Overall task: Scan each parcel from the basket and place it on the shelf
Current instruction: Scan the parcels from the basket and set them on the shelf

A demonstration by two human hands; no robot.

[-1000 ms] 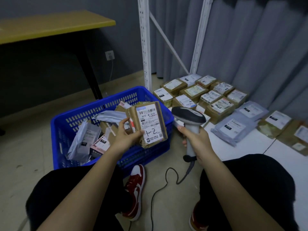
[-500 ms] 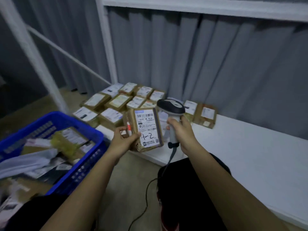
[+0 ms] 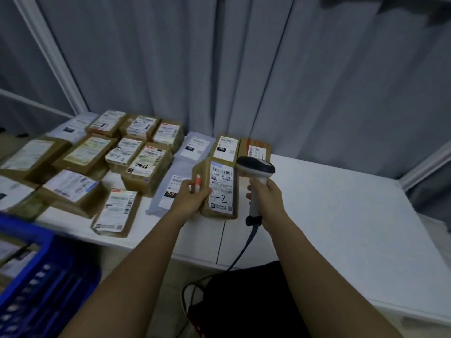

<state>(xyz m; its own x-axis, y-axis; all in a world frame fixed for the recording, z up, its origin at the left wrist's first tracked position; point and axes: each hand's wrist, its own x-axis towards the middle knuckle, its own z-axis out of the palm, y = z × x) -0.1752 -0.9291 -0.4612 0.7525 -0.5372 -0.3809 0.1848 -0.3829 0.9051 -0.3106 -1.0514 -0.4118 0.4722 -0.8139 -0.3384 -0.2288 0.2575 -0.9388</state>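
My left hand (image 3: 192,198) grips a brown cardboard parcel (image 3: 220,189) by its left edge, together with a red and white marker. Its white label faces me and is hand-marked "1-2". The parcel hangs above the front of the white shelf (image 3: 341,215). My right hand (image 3: 267,198) holds the handle of a grey barcode scanner (image 3: 256,167) just right of the parcel, its dark head level with the label's top. The blue basket (image 3: 44,284) is at the lower left, blurred.
Several labelled brown boxes (image 3: 146,167) and grey mailer bags (image 3: 192,147) cover the shelf's left half. The scanner's cable (image 3: 241,252) hangs down over my dark-clothed knee (image 3: 256,301). White shelf uprights (image 3: 48,52) and a grey curtain (image 3: 268,69) stand behind.
My view has swung right, away from the basket and towards the shelf. Both hands have carried the parcel and scanner over the shelf's front edge, still side by side.
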